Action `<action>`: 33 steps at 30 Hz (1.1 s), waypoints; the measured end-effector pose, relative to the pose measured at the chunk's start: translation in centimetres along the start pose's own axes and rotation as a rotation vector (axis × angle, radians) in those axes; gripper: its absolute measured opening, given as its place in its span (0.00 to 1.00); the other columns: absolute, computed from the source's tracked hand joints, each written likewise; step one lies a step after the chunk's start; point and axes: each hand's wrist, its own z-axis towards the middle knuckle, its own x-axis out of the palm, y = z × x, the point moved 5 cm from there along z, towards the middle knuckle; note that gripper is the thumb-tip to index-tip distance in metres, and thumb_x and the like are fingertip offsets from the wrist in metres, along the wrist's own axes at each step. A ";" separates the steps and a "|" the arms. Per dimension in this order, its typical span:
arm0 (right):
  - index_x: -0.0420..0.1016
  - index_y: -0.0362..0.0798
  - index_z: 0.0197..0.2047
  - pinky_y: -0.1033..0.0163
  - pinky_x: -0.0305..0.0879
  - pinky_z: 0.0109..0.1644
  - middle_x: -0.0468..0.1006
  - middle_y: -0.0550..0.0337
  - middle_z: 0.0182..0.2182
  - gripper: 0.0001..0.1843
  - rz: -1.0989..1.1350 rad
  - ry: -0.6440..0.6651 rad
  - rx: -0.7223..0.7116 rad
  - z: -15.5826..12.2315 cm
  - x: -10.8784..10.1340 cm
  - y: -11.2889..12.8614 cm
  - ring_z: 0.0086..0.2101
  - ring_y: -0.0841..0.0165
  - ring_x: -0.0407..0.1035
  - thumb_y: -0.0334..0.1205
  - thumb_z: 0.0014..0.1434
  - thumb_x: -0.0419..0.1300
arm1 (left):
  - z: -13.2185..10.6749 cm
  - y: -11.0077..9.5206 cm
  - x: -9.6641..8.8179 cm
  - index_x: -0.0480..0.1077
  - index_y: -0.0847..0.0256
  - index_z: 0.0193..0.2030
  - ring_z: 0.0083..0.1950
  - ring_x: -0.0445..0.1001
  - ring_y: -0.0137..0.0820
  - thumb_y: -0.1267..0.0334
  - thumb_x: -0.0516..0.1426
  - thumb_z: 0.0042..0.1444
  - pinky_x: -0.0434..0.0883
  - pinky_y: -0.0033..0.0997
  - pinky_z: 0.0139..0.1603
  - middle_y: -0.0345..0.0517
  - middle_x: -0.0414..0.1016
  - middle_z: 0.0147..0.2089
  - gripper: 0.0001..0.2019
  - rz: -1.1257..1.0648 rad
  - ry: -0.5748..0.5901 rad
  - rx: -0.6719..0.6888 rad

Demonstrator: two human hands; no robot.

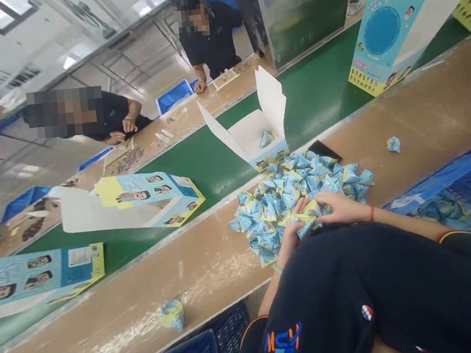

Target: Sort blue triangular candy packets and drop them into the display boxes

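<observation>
A heap of several small blue-and-yellow packets (291, 193) lies on the brown bench edge (211, 267). My left hand (288, 241) and my right hand (340, 206) meet at the near side of the heap, fingers closed round a bunch of packets (308, 214). An open white box with printed blue sides (256, 133) stands just beyond the heap on the green belt (319, 96), with one packet (266, 138) inside it. My dark sleeves cover the lower right of the view.
Single packets lie apart on the bench (172, 313) (393, 144). Printed flat and folded boxes (150, 198) (37, 279) (389, 39) rest on the belt. Blue crates (457, 194) (194, 352) sit at my sides. Two other people (209, 34) (100, 117) work across the belt.
</observation>
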 end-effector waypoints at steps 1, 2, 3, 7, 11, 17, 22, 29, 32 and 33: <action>0.72 0.47 0.34 0.54 0.67 0.48 0.77 0.53 0.35 0.18 0.049 -0.011 0.011 0.2 -0.5 -0.1 0.40 0.59 0.70 0.54 0.54 0.67 | 0.0 -0.2 0.0 0.67 0.52 0.69 0.72 0.64 0.51 0.65 0.60 0.44 0.61 0.53 0.73 0.46 0.71 0.69 0.40 -0.038 -0.010 0.004; 0.73 0.47 0.34 0.53 0.68 0.49 0.77 0.53 0.35 0.19 0.131 -0.032 0.034 0.3 -1.4 -0.2 0.39 0.59 0.71 0.55 0.53 0.68 | 0.0 -0.4 0.0 0.68 0.51 0.67 0.72 0.64 0.51 0.65 0.60 0.44 0.61 0.55 0.73 0.45 0.71 0.69 0.38 -0.080 -0.021 0.017; 0.74 0.47 0.35 0.53 0.69 0.49 0.78 0.54 0.35 0.21 0.252 -0.065 0.054 0.4 -2.5 -0.3 0.39 0.59 0.72 0.57 0.53 0.68 | 0.0 -0.8 -0.1 0.69 0.51 0.65 0.72 0.65 0.51 0.64 0.60 0.44 0.61 0.57 0.72 0.45 0.70 0.69 0.36 -0.123 -0.032 0.041; 0.76 0.52 0.41 0.50 0.72 0.51 0.80 0.55 0.38 0.29 0.673 -0.295 0.082 0.6 -8.9 -0.5 0.42 0.58 0.75 0.69 0.51 0.66 | -0.2 -2.4 -0.7 0.74 0.53 0.58 0.68 0.69 0.52 0.62 0.61 0.45 0.65 0.60 0.69 0.48 0.75 0.64 0.29 -0.231 -0.107 0.140; 0.78 0.49 0.37 0.51 0.71 0.53 0.80 0.54 0.38 0.31 0.482 -0.270 0.089 1.3 -12.5 0.4 0.43 0.57 0.75 0.65 0.41 0.75 | -0.6 -2.8 -1.6 0.75 0.54 0.57 0.63 0.73 0.49 0.60 0.61 0.47 0.68 0.59 0.67 0.49 0.78 0.59 0.26 -0.246 -0.194 0.155; 0.78 0.46 0.38 0.52 0.72 0.50 0.81 0.53 0.38 0.33 0.507 -0.145 0.128 2.6 -10.3 -1.8 0.42 0.58 0.75 0.67 0.42 0.73 | -0.3 -2.6 -1.8 0.75 0.55 0.56 0.60 0.74 0.47 0.58 0.61 0.47 0.69 0.57 0.65 0.51 0.78 0.57 0.27 -0.248 -0.259 0.171; 0.78 0.44 0.39 0.51 0.70 0.54 0.80 0.52 0.39 0.31 0.412 -0.122 0.157 3.5 -8.0 -4.2 0.44 0.58 0.74 0.62 0.44 0.73 | -0.1 -2.5 -1.8 0.78 0.55 0.54 0.67 0.70 0.52 0.57 0.61 0.46 0.63 0.64 0.70 0.50 0.80 0.56 0.25 -0.256 -0.283 0.145; 0.76 0.44 0.37 0.59 0.69 0.49 0.78 0.58 0.35 0.28 0.450 -0.095 0.163 4.9 -6.1 -4.6 0.39 0.64 0.72 0.59 0.45 0.75 | 0.5 -2.6 -4.8 0.79 0.31 0.51 0.78 0.54 0.49 0.43 0.53 0.53 0.57 0.61 0.76 0.33 0.80 0.58 0.21 0.002 -0.373 0.148; 0.76 0.44 0.38 0.61 0.68 0.46 0.76 0.61 0.33 0.26 0.460 -0.120 0.203 5.4 -5.8 -5.3 0.38 0.66 0.71 0.56 0.47 0.75 | 1.2 -2.8 -5.0 0.78 0.23 0.50 0.78 0.54 0.45 0.40 0.50 0.52 0.59 0.58 0.76 0.24 0.79 0.59 0.22 0.089 -0.356 0.116; 0.76 0.44 0.38 0.62 0.68 0.46 0.75 0.62 0.33 0.26 0.458 -0.130 0.215 5.4 -5.7 -5.4 0.38 0.67 0.70 0.55 0.46 0.76 | 1.2 -2.8 -4.9 0.78 0.22 0.50 0.78 0.53 0.45 0.40 0.50 0.51 0.60 0.57 0.76 0.23 0.79 0.59 0.22 0.104 -0.352 0.104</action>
